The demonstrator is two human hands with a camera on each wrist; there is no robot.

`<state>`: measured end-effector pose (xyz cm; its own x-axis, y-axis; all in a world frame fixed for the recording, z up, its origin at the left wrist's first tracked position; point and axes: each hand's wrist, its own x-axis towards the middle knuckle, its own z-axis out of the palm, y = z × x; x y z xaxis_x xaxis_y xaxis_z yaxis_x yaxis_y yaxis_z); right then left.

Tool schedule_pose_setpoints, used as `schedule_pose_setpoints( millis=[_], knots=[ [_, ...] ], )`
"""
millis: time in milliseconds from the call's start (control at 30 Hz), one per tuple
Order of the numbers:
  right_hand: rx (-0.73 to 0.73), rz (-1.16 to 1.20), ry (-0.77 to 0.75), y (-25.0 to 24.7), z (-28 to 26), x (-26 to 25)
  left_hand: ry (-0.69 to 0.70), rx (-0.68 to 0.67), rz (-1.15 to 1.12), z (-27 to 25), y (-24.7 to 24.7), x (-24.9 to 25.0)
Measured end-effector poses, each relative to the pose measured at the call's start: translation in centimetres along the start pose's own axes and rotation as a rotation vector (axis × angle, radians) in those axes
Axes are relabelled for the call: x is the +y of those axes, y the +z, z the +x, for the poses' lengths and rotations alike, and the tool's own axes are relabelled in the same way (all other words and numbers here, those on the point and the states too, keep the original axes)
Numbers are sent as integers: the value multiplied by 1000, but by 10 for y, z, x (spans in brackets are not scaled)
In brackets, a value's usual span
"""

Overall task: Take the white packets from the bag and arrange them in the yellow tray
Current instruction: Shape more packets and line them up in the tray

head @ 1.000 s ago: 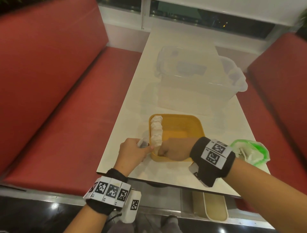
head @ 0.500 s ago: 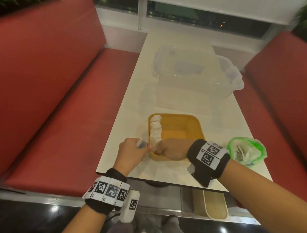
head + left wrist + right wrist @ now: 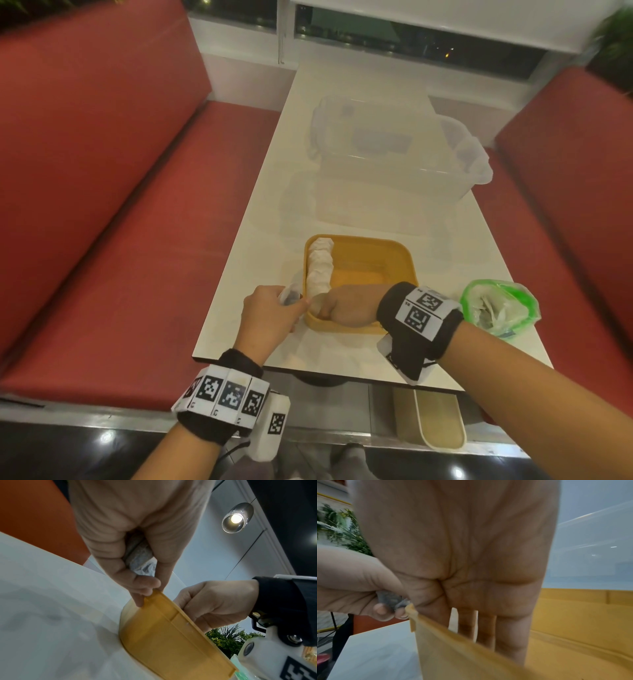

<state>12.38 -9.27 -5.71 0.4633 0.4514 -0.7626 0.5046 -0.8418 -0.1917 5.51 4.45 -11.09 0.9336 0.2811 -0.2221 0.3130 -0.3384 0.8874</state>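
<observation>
My left hand grips spare packets at the yellow tray's near-left corner. My right hand, fingers straight down inside, presses the row of white packets, which runs away along the left wall; the bag lies right.

Tray's right side lies open — packets line its left wall.

You won't find a readable word, brand or number here. The bands on your wrists carry only black-and-white square code markers; tiny characters printed beside them are too small to make out. The clear container's label, beyond your hands, is blurred.
</observation>
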Motion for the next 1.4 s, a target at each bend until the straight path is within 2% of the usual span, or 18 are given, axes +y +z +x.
schedule_pose_setpoints(
  millis=[267,433,533,633,767,867,967,1067,1133,1233,1333,1400],
  knots=[
    [46,12,27,1,3,1,-3,-4,-4,1,-2,2],
    [212,215,38,-6,-14,15,-29,2,-23,-1,-5,3],
    [264,147,87,-11,-16,20,-39,-2,-21,0,-5,3],
    [242,76,84,-11,-13,15,-47,-16,-18,-1,-6,5],
    [208,133,34,-13,-11,12,-70,-41,-31,-1,-8,5],
    [236,184,30,-17,-18,21,-139,-83,-175,-2,-15,3],
    [297,241,33,-24,-28,39,-225,-115,-503,0,-29,9],
    [392,339,-2,-31,-39,51,-263,-191,-836,4,-43,27],
    [535,461,-76,-35,-47,48,-256,-312,-918,5,-47,42],
    [751,645,-229,-39,-57,35,-221,-505,-899,2,-42,63],
    [769,733,-331,-42,-62,26,-169,-581,-828,0,-30,77],
    [750,714,-334,-41,-64,25,-147,-616,-811,-2,-24,82]
  ],
)
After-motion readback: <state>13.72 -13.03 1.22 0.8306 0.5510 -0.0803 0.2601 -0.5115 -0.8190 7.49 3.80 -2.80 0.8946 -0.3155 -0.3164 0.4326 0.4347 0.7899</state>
